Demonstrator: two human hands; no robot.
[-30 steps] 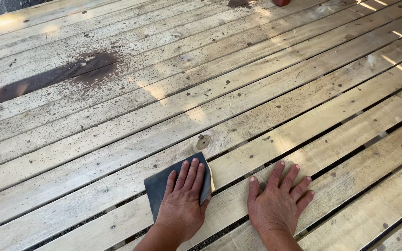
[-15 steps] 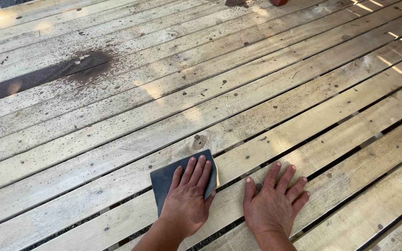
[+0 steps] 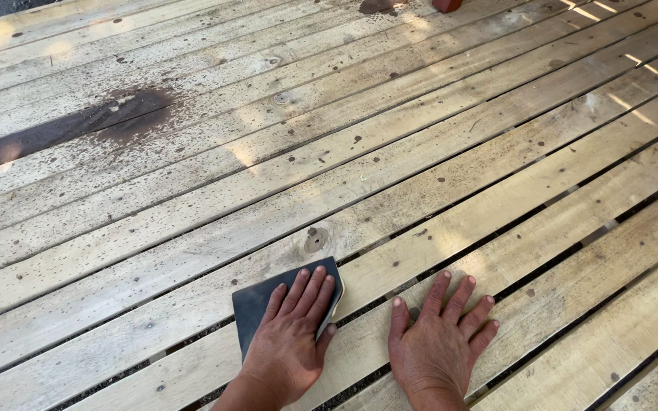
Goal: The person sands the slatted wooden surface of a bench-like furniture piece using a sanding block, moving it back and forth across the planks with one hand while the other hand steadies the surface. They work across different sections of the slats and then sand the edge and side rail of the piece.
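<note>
My left hand lies flat on a dark grey sheet of sandpaper, its fingers spread over the sheet and the thumb hooked around the right edge. The sheet rests on a pale wooden plank just below a dark knot. My right hand is pressed palm-down on the neighbouring plank, fingers apart, holding nothing. About a hand's width separates the two hands.
The surface is a deck of long weathered planks running diagonally, with dark gaps between the nearer ones. A dark brown stain marks the boards at the far left. A reddish object sits at the top edge.
My left hand slid the sandpaper a little up the plank and back again. My right hand stayed planted on its plank.
</note>
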